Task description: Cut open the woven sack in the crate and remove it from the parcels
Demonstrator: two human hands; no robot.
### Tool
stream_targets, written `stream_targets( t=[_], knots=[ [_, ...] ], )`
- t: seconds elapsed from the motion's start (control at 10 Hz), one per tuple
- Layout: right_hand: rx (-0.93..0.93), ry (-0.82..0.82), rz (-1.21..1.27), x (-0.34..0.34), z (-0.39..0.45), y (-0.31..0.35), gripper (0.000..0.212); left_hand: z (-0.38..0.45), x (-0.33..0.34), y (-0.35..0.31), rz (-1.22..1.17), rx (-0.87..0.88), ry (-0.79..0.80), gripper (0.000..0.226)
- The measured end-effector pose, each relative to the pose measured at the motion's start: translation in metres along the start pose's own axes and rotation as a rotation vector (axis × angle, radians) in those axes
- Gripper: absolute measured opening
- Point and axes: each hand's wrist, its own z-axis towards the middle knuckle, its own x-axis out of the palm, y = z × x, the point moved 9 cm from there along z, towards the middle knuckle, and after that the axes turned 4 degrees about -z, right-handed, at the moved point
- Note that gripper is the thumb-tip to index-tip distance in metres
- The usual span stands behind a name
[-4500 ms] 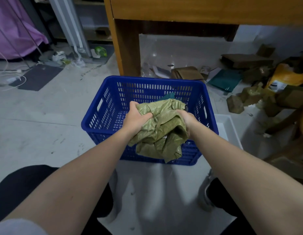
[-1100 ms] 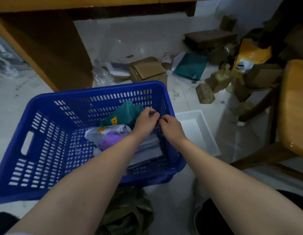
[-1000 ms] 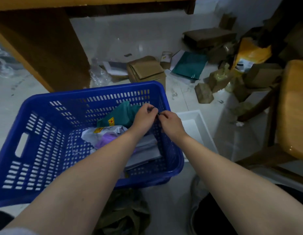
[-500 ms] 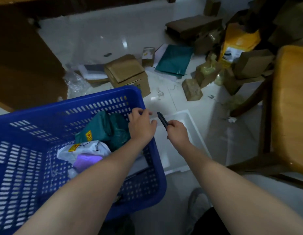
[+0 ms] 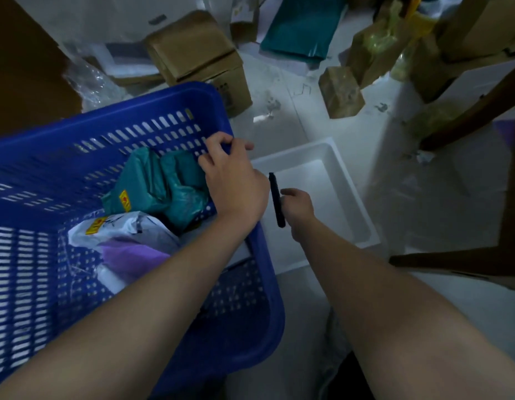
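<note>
The blue slatted crate (image 5: 152, 111) fills the left of the view and holds a teal parcel (image 5: 161, 183) and a white and purple parcel (image 5: 126, 241). My left hand (image 5: 233, 180) grips the crate's right rim, fingers curled over it. My right hand (image 5: 298, 207) holds a slim black cutter (image 5: 276, 199) upright over the white tray (image 5: 334, 157) just right of the crate. The green woven sack is out of view.
Brown cardboard boxes (image 5: 198, 53) lie on the white floor beyond the crate, with a teal mailer (image 5: 302, 24) and taped packages (image 5: 340, 90) further right. A dark wooden chair frame (image 5: 481, 111) stands at the right. A wooden table leg (image 5: 25, 76) rises at the upper left.
The sack left my hands and lay on the floor below the crate, then dropped out of view. My right hand moved the black cutter from the crate rim out over the white tray.
</note>
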Motion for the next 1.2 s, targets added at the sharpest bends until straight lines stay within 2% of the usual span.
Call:
stream_targets(
  t=[0.1, 0.3, 0.4, 0.5, 0.7, 0.8, 0.9, 1.0, 1.2],
  knots=[
    [0.047, 0.021, 0.004, -0.001, 0.004, -0.012, 0.049, -0.001, 0.0, 0.0, -0.009, 0.004, 0.0, 0.041],
    [0.035, 0.045, -0.006, -0.005, -0.007, -0.008, 0.035, -0.001, 0.001, 0.0, -0.002, 0.006, 0.0, 0.039],
    [0.0, 0.036, -0.037, -0.007, -0.014, 0.004, 0.041, -0.002, 0.0, 0.0, 0.011, 0.007, 0.001, 0.037],
    [-0.045, 0.034, -0.097, -0.009, -0.029, 0.018, 0.045, -0.003, 0.0, -0.001, -0.012, 0.003, 0.018, 0.035],
    [-0.177, 0.042, -0.207, -0.011, -0.058, 0.049, 0.036, -0.004, -0.005, -0.006, 0.004, 0.021, 0.062, 0.03],
    [-0.299, 0.013, -0.319, -0.014, -0.081, 0.075, 0.033, -0.002, -0.01, -0.008, 0.037, 0.063, 0.146, 0.034],
    [-0.421, -0.032, -0.476, -0.015, -0.112, 0.101, 0.031, -0.006, -0.026, -0.012, 0.091, 0.168, 0.254, 0.038],
    [-0.551, -0.061, -0.612, -0.011, -0.148, 0.124, 0.028, -0.016, -0.061, -0.015, 0.204, 0.292, 0.274, 0.038],
    [-0.691, -0.099, -0.867, 0.014, -0.239, 0.175, 0.026, -0.03, -0.162, -0.001, 0.291, 0.202, 0.335, 0.024]
  ],
)
